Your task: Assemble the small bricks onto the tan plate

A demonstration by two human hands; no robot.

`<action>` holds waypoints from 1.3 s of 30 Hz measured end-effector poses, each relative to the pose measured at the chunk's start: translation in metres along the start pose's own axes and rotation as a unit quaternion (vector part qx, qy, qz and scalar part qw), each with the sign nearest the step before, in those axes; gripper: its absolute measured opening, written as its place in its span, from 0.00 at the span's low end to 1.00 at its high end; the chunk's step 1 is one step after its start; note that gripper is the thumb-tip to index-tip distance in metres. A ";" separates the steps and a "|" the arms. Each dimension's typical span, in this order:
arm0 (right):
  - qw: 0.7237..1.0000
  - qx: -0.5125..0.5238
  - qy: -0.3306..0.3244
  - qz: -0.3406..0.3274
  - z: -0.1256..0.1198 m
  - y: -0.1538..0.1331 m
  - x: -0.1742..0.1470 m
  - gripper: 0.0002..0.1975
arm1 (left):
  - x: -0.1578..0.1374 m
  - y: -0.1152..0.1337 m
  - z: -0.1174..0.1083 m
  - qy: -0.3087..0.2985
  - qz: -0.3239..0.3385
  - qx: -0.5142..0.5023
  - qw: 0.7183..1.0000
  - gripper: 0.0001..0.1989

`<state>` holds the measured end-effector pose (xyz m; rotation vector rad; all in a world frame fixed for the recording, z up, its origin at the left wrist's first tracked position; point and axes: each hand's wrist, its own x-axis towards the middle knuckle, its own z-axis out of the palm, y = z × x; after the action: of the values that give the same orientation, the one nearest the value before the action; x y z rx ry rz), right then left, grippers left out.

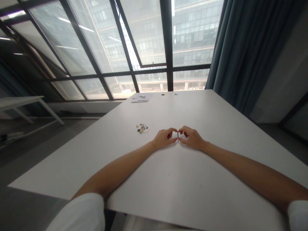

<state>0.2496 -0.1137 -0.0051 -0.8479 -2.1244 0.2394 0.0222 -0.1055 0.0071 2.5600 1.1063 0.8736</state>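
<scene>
Between my two hands, just above or on the white table (192, 179), is a small thin grey piece (178, 135) that looks like a toy building brick. My left hand (164, 138) grips its left side with thumb and forefinger. From the right, my right hand (191, 137) pinches the same piece, its other fingers curled. A small pile of loose pieces (143, 128) in tan, white, grey and black lies to the left of my left hand. The fingertips cover part of the held piece, so its exact shape is hard to make out.
Papers with a dark pen-like item (140, 100) lie at the table's far left corner. A round dark spot (163, 94) and a small dark item (176, 94) are near the far edge. Windows stand beyond, a blue curtain (231, 64) hangs right, another table (21, 101) stands left.
</scene>
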 end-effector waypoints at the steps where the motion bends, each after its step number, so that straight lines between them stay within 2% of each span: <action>1: 1.000 0.000 0.001 0.001 0.000 0.000 0.000 0.11 | 0.000 0.000 0.000 0.001 -0.002 -0.001 1.000 0.20; 28: 1.000 -0.003 0.018 0.011 0.000 0.000 0.003 0.13 | 0.001 -0.003 0.001 0.018 0.003 -0.021 1.000 0.20; 33: 0.995 0.021 0.085 0.046 -0.019 0.008 0.016 0.12 | 0.000 0.001 -0.002 0.048 -0.004 -0.030 0.998 0.21; 37: 0.981 0.045 0.161 0.101 -0.047 0.025 0.030 0.11 | 0.000 0.002 -0.002 0.058 -0.013 -0.023 0.998 0.18; 39: 0.975 0.047 0.179 0.125 -0.062 0.034 0.035 0.12 | 0.000 0.002 -0.001 0.060 -0.010 -0.016 0.998 0.17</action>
<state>0.2978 -0.0723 0.0422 -1.0190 -1.6599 0.2911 0.0226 -0.1069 0.0092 2.4946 1.1385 1.0449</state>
